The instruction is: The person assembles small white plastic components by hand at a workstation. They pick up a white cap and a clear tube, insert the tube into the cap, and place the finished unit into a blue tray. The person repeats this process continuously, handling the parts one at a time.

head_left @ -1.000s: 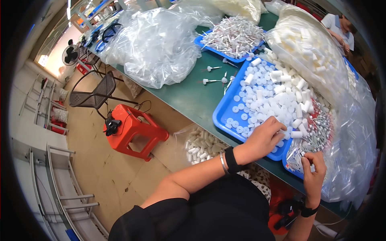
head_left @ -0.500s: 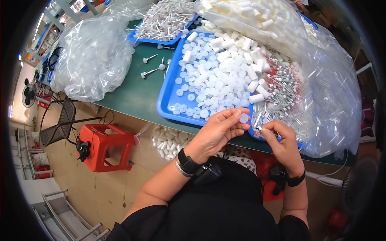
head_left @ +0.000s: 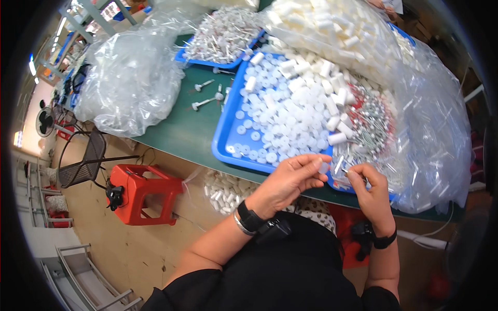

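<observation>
Between the thumb and fingers of my left hand [head_left: 295, 181] is a translucent white plastic disc [head_left: 324, 168], held near the front edge of the blue tray [head_left: 222, 147]. My right hand [head_left: 371, 189] is closed in a pinch to the right of it, on a small thin metal pin [head_left: 344, 170] whose tip points toward the disc. A gap separates disc and pin. Many similar discs [head_left: 282, 124] lie loose in the tray beyond my left hand. Past my right hand is a heap of metal screws [head_left: 371, 124] with reddish parts among them.
White foam-like cylinders [head_left: 337, 138] border the discs, below a large bag of cylinders [head_left: 332, 31]. A second blue tray [head_left: 220, 65] holds assembled pieces; a few lie on the green table [head_left: 171, 140]. Clear plastic bags [head_left: 129, 83] flank the work. A red stool [head_left: 137, 194] stands left.
The disc in my left hand has tilted from face-on to more edge-on. Both hands stay close together, still pinching. The whole view has shifted slightly, with the table lower and farther right.
</observation>
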The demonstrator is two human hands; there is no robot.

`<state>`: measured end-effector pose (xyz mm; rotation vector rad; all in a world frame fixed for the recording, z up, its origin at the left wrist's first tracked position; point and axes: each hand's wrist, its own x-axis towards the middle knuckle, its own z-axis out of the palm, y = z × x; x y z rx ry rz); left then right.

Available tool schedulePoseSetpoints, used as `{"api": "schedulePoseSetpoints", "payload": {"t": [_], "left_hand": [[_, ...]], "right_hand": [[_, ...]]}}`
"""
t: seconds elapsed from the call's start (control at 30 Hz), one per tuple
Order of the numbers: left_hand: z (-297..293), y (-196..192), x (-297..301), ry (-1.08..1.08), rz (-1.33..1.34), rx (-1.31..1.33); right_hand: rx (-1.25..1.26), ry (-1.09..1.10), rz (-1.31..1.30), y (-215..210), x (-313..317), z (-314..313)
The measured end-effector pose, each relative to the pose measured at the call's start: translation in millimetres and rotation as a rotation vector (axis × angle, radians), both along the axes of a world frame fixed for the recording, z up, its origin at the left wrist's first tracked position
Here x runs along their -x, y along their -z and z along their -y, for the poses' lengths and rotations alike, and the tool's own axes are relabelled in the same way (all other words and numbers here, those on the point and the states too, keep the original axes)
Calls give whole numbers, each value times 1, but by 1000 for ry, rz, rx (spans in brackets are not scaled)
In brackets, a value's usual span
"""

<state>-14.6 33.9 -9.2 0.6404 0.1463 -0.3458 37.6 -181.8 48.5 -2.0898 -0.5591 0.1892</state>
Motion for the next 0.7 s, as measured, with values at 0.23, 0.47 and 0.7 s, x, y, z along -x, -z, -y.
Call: {"api": "schedulePoseSetpoints", "payload": {"t": [0.23,0.47,0.7], "left_hand": [[3,-2,0,-11,7,-49],[19,4,3,24,-81,149],[27,7,4,20,-106,170]], "right_hand": [[65,-86,202,-12,4,-8],[90,-96,467,-6,9,-17],[318,-162,803,-2,14,-18]]}}
